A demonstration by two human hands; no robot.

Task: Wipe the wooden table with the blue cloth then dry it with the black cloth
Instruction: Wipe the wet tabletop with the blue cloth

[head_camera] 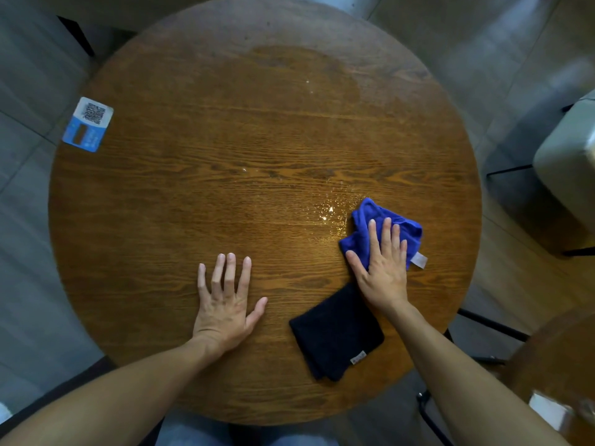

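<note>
A round wooden table fills the view. My right hand lies flat on a crumpled blue cloth at the table's right side, fingers spread over it. Water droplets glisten just left of the cloth, and a duller damp patch shows farther back. A folded black cloth lies near the front edge, just below my right wrist. My left hand rests palm down on the bare wood left of the black cloth, fingers apart, holding nothing.
A blue and white card with a QR code sits at the table's left edge. A pale chair stands at the right. Part of another wooden table shows at the lower right. Grey tiled floor surrounds everything.
</note>
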